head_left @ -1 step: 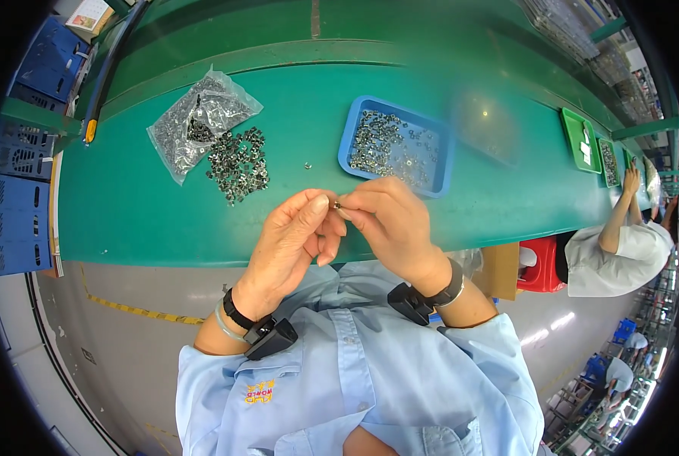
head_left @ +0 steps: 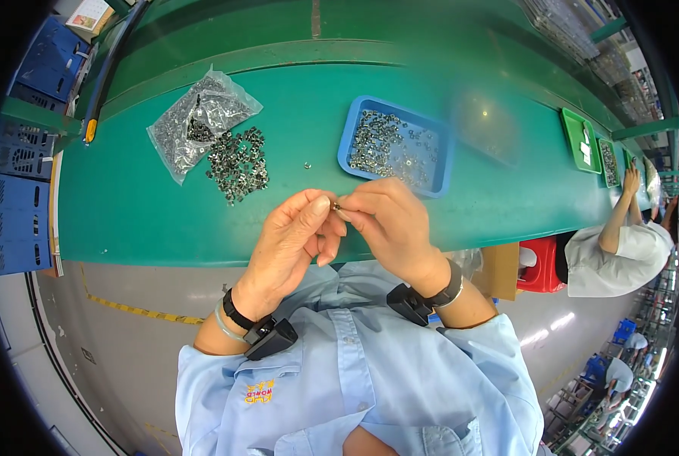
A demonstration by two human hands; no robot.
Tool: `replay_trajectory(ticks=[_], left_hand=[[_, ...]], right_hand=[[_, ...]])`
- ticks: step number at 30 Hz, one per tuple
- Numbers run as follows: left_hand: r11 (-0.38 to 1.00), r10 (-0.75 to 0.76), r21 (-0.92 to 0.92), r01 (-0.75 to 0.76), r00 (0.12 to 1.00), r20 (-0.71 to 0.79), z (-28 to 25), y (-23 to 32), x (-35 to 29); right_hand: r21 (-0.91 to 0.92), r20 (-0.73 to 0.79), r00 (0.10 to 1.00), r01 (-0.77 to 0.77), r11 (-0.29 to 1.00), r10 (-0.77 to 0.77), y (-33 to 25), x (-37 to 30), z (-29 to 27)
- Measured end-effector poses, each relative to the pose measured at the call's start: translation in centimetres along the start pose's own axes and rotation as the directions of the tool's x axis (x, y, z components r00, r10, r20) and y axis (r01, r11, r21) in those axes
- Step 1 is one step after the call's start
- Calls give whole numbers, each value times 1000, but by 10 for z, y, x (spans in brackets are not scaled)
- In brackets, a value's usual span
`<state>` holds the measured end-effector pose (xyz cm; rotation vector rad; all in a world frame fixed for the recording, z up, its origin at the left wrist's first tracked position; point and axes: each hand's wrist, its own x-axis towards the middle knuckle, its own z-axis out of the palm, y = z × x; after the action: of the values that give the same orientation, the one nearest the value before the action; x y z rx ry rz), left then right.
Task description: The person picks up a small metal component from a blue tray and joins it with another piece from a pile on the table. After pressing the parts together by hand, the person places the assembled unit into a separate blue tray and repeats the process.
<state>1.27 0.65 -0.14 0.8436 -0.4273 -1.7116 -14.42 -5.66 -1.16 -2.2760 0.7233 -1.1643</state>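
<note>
My left hand (head_left: 292, 239) and my right hand (head_left: 394, 228) meet at the fingertips near the table's front edge. Pinched between both is a small shiny metal part (head_left: 336, 206); its exact kind is too small to make out. Beyond my left hand lies a loose pile of small metal parts (head_left: 237, 166), spilling from a clear plastic bag (head_left: 178, 137) full of similar pieces. One single metal piece (head_left: 307, 166) rests apart on the table. Past my right hand, a blue tray (head_left: 444, 171) holds many small metal pieces.
The green table (head_left: 149, 235) spans the view. Blue crates (head_left: 16, 220) stand at the left. A green tray (head_left: 580, 140) sits at the far right, near a co-worker in a white top (head_left: 621, 251). A red stool (head_left: 541, 266) and a cardboard box (head_left: 501, 271) are below the table's right part.
</note>
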Motion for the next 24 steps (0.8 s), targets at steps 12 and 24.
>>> replay_trajectory(ticks=[12,24], left_hand=[[995,40,91,-40,999,2,2,-7,3],[998,61,-24,-59,993,106,-1,-19,14]], right_hand=[[22,-47,999,-9,1000,10,0,-7,-4],[82,-58,998,-11,997,16,6,-13,-8]])
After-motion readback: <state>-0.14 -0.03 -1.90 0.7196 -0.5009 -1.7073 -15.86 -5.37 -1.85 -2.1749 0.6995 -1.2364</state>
